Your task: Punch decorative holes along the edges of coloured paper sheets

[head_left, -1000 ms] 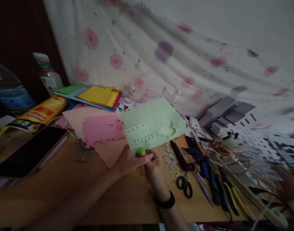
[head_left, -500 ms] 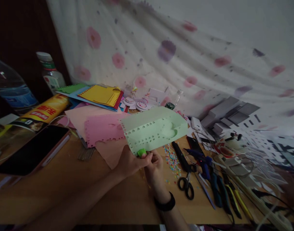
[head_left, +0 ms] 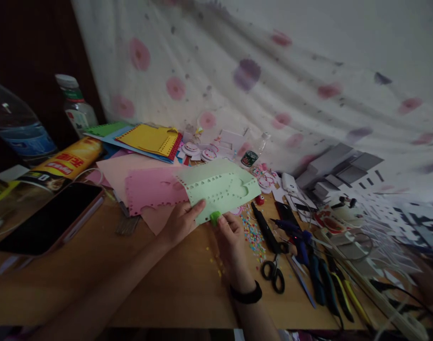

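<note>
A light green sheet of paper (head_left: 216, 189) with rows of small punched holes and a larger cut-out is held up above the desk. My left hand (head_left: 182, 220) pinches its lower left edge, thumb on top. My right hand (head_left: 231, 234), with a black band at the wrist, grips a small bright green craft punch (head_left: 215, 217) at the sheet's lower edge. Whether the paper sits inside the punch's slot I cannot make out. Behind and left of the sheet lies pink punched paper (head_left: 152, 189).
Colourful paper bits (head_left: 253, 237) lie right of my hands, beside black-handled scissors (head_left: 273, 274), a blue glue gun (head_left: 301, 241) and pliers (head_left: 331, 289). A phone (head_left: 49, 218) rests at left. Yellow paper (head_left: 145, 139) tops a stack at the back, near a clear bottle (head_left: 259, 149).
My hands have moved apart: the left has shifted up along the sheet's edge, and the right now has the green punch slightly further right. The sheet has moved slightly left.
</note>
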A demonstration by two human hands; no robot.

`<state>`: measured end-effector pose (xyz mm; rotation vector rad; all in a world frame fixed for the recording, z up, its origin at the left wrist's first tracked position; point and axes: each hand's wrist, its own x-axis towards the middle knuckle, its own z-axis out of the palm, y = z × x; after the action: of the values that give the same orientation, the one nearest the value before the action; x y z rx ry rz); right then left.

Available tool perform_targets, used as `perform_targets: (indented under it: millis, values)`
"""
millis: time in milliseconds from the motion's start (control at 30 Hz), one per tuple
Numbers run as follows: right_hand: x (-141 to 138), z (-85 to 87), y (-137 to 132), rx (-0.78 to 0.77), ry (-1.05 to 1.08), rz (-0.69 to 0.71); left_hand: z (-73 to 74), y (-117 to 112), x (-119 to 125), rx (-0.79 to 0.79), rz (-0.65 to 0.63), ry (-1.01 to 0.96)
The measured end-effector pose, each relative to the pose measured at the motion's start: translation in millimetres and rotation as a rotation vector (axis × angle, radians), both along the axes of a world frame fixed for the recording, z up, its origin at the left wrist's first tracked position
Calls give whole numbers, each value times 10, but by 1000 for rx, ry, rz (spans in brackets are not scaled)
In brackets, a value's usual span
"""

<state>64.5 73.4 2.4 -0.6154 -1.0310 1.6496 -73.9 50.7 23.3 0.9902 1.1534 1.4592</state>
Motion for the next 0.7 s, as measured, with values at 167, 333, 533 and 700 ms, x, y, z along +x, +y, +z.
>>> perform_targets:
  millis: [167,333,533,700]
  values:
    - [-5,-21,13,-15,6,3,-2,1,-3,8,-15,51]
    - [3,-100,33,14,9,-12,-57,22,8,-25,-11,15]
    - [31,-90,27,22,-40,-15,-85,41,55,47,-31,-19]
    - [-2,-100,-15,14,-34,-16,-57,6,123,60,-105,58]
